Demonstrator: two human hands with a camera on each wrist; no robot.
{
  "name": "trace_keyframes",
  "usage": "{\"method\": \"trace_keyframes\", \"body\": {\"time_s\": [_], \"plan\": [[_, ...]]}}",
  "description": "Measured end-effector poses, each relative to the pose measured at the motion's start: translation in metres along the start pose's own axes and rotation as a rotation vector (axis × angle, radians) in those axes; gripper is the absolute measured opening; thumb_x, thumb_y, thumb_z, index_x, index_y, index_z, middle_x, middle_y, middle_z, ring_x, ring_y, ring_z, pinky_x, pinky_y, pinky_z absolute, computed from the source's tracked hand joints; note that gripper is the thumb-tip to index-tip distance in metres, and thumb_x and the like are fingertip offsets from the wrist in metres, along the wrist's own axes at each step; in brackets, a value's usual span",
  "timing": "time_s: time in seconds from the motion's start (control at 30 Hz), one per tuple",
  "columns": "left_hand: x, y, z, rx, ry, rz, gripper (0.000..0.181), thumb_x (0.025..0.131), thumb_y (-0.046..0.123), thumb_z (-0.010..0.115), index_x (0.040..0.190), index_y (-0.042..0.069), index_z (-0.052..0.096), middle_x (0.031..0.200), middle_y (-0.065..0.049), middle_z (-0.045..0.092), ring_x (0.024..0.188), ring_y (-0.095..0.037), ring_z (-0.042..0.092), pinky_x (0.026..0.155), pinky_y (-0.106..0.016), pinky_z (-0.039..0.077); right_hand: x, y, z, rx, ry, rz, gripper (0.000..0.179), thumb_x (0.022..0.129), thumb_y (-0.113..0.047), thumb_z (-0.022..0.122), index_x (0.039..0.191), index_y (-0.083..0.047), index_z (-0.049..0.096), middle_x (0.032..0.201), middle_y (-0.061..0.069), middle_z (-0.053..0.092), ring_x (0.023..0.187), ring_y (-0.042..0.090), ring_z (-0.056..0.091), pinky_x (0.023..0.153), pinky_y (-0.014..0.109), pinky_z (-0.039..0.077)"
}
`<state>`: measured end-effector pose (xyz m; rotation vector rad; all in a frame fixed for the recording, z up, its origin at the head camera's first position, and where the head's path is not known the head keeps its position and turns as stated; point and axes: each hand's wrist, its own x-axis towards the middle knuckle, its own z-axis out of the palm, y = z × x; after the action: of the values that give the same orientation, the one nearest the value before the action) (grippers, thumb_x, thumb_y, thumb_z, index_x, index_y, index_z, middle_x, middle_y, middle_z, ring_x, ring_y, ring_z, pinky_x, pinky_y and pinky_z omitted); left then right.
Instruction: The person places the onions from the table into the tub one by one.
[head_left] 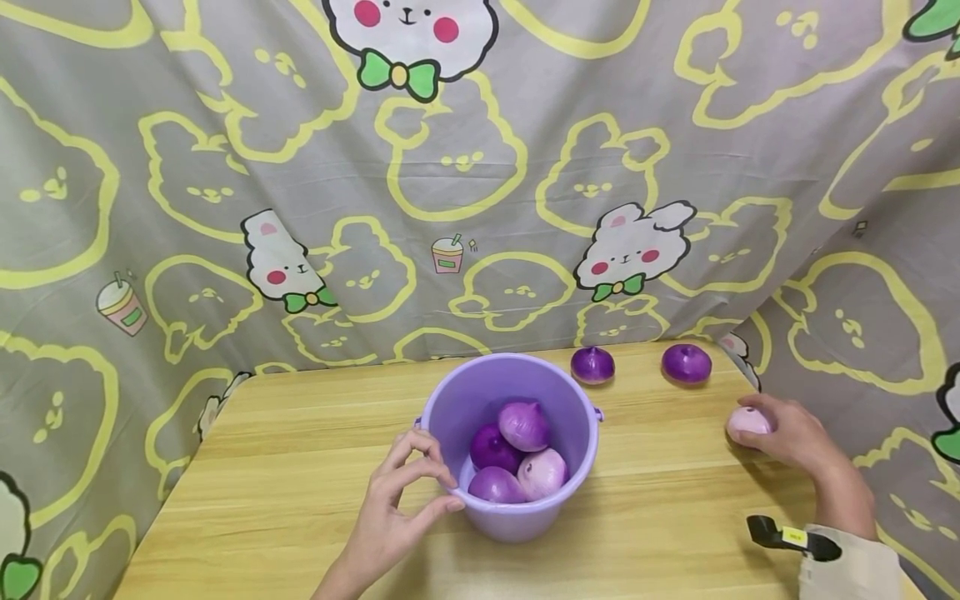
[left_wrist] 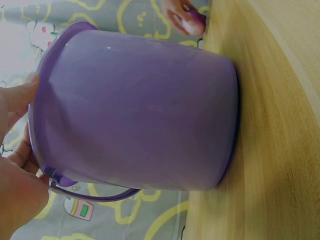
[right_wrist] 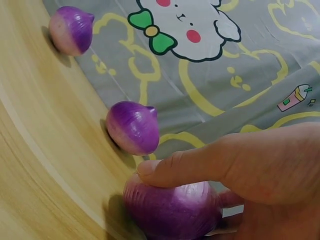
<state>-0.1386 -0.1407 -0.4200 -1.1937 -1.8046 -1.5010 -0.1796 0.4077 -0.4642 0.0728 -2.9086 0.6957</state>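
Note:
A purple bucket (head_left: 517,521) stands on the table with several purple onions (head_left: 524,427) inside, one of them showing a pale pink end. My left hand (head_left: 397,500) pinches the bucket's near-left rim between thumb and fingers; the left wrist view shows the bucket's outer wall (left_wrist: 140,110) and the thumb at its rim. Over at the table's right side, my right hand (head_left: 795,433) grips another onion (head_left: 748,425), its pale end facing left. Seen from the right wrist, the thumb lies across this onion (right_wrist: 170,210) and its shadow falls on the wood.
Two more purple onions, one nearer the bucket (head_left: 592,365) and one farther right (head_left: 686,364), sit along the table's back edge. A patterned grey curtain (head_left: 465,292) hangs behind and on both sides. The bucket's thin handle (left_wrist: 100,197) hangs down.

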Motion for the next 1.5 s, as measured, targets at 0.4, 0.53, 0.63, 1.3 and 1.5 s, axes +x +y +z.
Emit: {"method": "trace_keyframes", "body": {"time_s": [0.4,0.53,0.63,1.3,1.5], "plan": [[0.001,-0.001,0.000,0.005,0.001,-0.002,0.022,0.078,0.002,0.086,0.092,0.008,0.070,0.099,-0.008,0.054,0.108,-0.025,0.051,0.112,-0.032,0.037,-0.001,-0.008,-0.005,0.008,0.029,-0.027,0.057,0.082,-0.022,0.085,0.125,0.006,0.061,0.106,0.038,0.061,0.088,0.044,0.059,0.066,0.041,0.043],[-0.001,-0.003,0.000,0.003,0.001,-0.004,0.022,0.078,0.002,0.086,0.092,0.008,0.070,0.099,-0.008,0.054,0.108,-0.025,0.051,0.112,-0.032,0.037,-0.004,-0.014,-0.011,0.016,0.057,-0.032,0.056,0.081,-0.020,0.084,0.125,0.006,0.061,0.106,0.038,0.059,0.090,0.046,0.057,0.066,0.041,0.042],[-0.002,-0.004,0.000,0.003,0.001,-0.005,0.022,0.078,0.002,0.086,0.092,0.008,0.070,0.099,-0.008,0.054,0.109,-0.025,0.051,0.113,-0.033,0.036,-0.006,-0.020,-0.015,0.017,0.077,-0.037,0.055,0.081,-0.017,0.084,0.125,0.006,0.061,0.106,0.038,0.057,0.091,0.047,0.056,0.066,0.041,0.041],[-0.002,-0.002,0.000,0.000,0.001,0.003,0.022,0.078,0.002,0.086,0.092,0.007,0.069,0.099,-0.009,0.054,0.109,-0.026,0.050,0.113,-0.033,0.037,-0.014,-0.052,-0.041,0.025,0.161,-0.064,0.056,0.086,-0.018,0.083,0.133,0.000,0.059,0.128,0.038,0.050,0.106,0.055,0.048,0.070,0.059,0.041],[-0.003,-0.004,0.000,0.005,0.000,0.004,0.021,0.079,0.003,0.086,0.092,0.008,0.069,0.099,-0.009,0.054,0.109,-0.026,0.051,0.113,-0.033,0.037,-0.017,-0.060,-0.047,0.019,0.175,-0.068,0.054,0.086,-0.017,0.083,0.132,-0.002,0.059,0.128,0.037,0.049,0.106,0.053,0.047,0.069,0.054,0.040]]}}
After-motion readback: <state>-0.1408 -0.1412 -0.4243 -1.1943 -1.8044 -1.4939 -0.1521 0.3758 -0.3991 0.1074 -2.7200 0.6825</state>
